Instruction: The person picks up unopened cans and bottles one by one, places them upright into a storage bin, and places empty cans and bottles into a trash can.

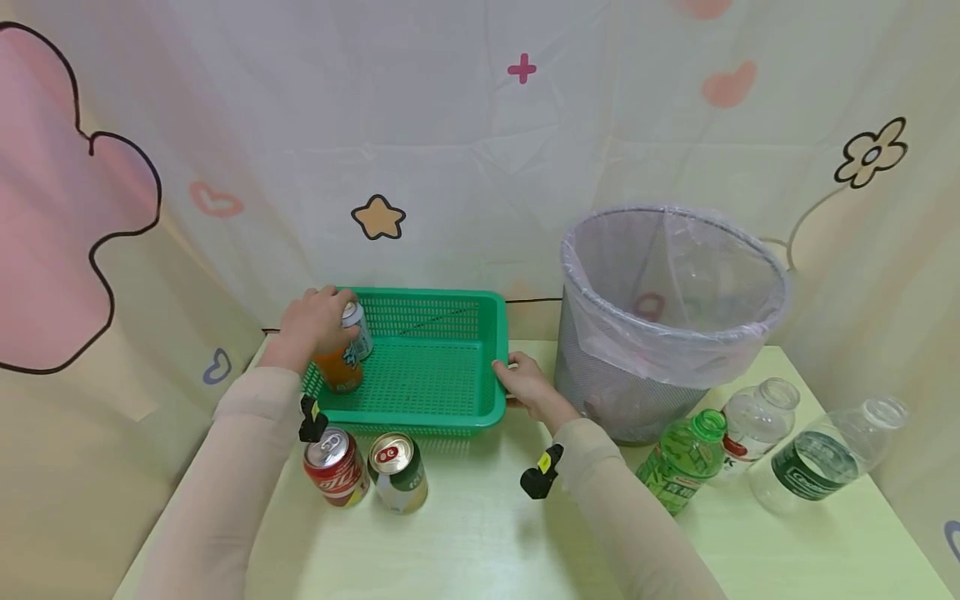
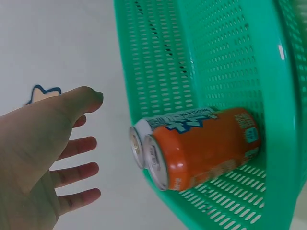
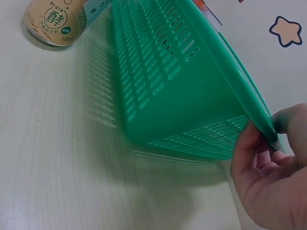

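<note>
Basket of green perforated plastic (image 1: pixel 427 377), rectangular, sits left of the grey mesh bin (image 1: pixel 626 396). Right hand (image 1: pixel 529 388) pinches its right rim. Left hand (image 1: pixel 313 322), thumb and fingers apart, hangs near the upright orange metal can (image 2: pixel 211 148) and white metal can (image 1: pixel 362 340) inside.

The head view is bright, evenly lit; the bench (image 1: pixel 480 542) shines palely at six o'clock; the left wrist view is dimmer, the basket (image 2: pixel 280 120) glinting at two; the right shows soft shadows at six.

Beige sleeves (image 1: pixel 238 475), black wrist cameras (image 1: pixel 537 481)
</note>
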Available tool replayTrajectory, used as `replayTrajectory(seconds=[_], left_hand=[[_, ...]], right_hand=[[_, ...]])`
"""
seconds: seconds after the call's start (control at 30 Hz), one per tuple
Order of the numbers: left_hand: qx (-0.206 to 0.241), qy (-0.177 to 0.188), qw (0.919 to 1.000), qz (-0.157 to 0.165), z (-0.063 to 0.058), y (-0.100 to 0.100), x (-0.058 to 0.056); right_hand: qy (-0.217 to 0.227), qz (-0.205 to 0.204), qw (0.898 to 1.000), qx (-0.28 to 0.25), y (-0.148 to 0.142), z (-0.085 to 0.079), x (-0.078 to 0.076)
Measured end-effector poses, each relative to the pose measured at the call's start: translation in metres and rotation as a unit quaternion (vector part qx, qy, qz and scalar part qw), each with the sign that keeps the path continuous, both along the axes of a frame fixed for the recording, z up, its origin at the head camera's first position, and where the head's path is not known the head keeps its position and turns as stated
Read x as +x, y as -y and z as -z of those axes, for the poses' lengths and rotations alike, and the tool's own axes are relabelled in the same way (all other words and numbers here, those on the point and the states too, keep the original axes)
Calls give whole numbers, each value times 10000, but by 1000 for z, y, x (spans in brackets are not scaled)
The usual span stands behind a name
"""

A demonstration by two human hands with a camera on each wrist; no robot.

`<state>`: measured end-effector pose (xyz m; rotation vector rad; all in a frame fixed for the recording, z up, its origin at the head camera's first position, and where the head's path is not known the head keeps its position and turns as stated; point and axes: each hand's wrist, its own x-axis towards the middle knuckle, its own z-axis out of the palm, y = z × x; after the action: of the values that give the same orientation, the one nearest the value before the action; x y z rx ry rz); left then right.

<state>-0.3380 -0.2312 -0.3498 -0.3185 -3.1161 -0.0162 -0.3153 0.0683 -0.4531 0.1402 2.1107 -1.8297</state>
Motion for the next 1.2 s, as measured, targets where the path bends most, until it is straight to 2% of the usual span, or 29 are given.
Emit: replayTrajectory(seconds=[0.1,0.33,0.53,0.9,1.2], left_hand=[[-16,-83,9999,121,-5,-3,3],[270,-455,9982,283,-15,-9,11],[249,-630,9970,379,-22,-14,20],[284,-1052,9925,549,-23,-16,44],[534,-1486,9842,796,-19,-17,62]], right_hand=[[-33,24,10000,-13,0,1,0],[-25,17,10000,-11,0,-1,1],[12,3,10000,-57,-1,-1,1],[9,-20,10000,-69,1,-2,2],[65,-52,10000,-38,0,-2,1]])
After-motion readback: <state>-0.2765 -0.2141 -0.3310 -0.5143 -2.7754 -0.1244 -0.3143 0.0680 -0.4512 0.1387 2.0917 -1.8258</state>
